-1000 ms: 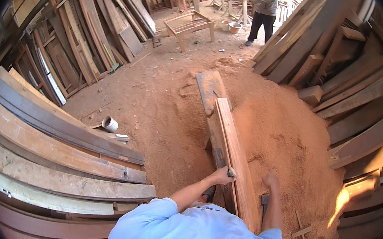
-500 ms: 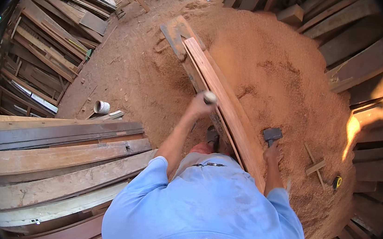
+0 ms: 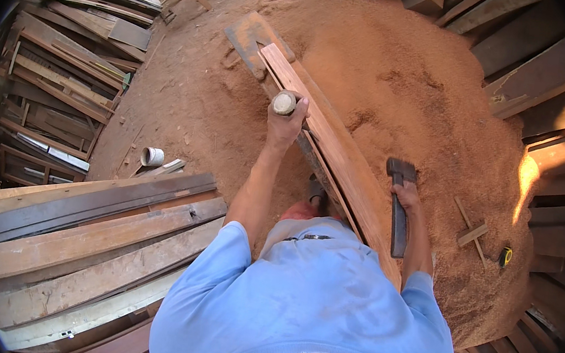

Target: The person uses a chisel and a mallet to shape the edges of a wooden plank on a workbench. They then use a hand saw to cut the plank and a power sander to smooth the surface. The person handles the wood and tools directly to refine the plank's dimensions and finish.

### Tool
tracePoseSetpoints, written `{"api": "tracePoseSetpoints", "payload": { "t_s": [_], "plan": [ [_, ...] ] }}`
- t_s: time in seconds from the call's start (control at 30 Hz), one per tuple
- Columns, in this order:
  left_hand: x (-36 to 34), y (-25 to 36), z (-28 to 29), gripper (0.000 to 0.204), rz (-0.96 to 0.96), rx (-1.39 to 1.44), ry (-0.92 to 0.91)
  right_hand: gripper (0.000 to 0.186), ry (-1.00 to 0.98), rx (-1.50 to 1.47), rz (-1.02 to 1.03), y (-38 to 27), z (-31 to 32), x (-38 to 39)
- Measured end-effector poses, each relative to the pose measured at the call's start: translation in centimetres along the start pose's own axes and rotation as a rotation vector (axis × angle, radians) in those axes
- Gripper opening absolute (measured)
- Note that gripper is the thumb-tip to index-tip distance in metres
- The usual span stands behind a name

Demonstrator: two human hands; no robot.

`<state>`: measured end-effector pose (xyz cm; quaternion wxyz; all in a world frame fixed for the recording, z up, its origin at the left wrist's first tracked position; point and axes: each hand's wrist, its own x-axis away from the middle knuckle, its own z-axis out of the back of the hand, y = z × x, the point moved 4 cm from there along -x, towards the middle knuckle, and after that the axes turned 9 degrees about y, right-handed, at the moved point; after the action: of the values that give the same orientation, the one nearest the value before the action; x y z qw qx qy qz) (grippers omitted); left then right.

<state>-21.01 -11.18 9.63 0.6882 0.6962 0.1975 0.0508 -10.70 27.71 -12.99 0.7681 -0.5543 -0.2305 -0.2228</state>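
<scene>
A long reddish plank (image 3: 322, 125) lies along a longer beam (image 3: 248, 34), running away from my body toward the upper left. My left hand (image 3: 283, 130) is closed around a stout tool handle (image 3: 284, 103) at the plank's left edge. The handle's pale, round end faces up; its lower part is hidden, so I cannot tell the tool's kind. To the right of the plank, my right hand (image 3: 406, 195) grips a dark mallet-like tool (image 3: 401, 170) close to its broad, blocky head. Its straight dark handle points back toward my body.
Sawdust (image 3: 434, 110) is heaped right of the beam. A tape measure (image 3: 505, 256) and crossed wood strips (image 3: 473, 234) lie there. Stacked boards (image 3: 97, 240) fill the near left, beside a white pot (image 3: 152, 156). More timber (image 3: 548, 73) lines the right side.
My left hand has moved farther away along the plank with its tool, toward the upper left. My right hand has risen, and its tool has turned so the long handle now shows.
</scene>
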Motion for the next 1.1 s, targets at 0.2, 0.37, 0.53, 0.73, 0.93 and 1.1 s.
{"api": "tracePoseSetpoints", "payload": {
  "t_s": [0.2,0.37,0.53,0.73,0.93,1.1],
  "plan": [
    [0.6,0.4,-0.9,0.009,-0.012,-0.151,0.005,0.042,0.070,-0.292,0.343,-16.4,0.2,8.7],
    [2.2,-1.6,-1.6,0.010,0.040,-0.105,-0.004,0.046,0.032,-0.465,0.523,-27.3,0.4,14.6],
    [3.5,-4.8,-2.9,0.011,-0.037,-0.212,-0.012,0.041,0.082,-0.383,0.755,-33.5,0.1,17.5],
    [3.4,-6.1,-3.0,0.014,0.005,-0.213,-0.004,0.025,0.240,-0.192,1.118,-35.8,-3.8,16.0],
    [3.5,-6.4,-2.5,0.025,-0.084,-0.266,0.009,0.028,0.089,0.858,0.836,-35.2,-7.3,12.8],
    [3.9,-8.1,-2.0,0.032,0.020,-0.168,-0.094,0.025,0.164,0.190,1.058,-39.1,-5.5,16.9]
  ]
}}
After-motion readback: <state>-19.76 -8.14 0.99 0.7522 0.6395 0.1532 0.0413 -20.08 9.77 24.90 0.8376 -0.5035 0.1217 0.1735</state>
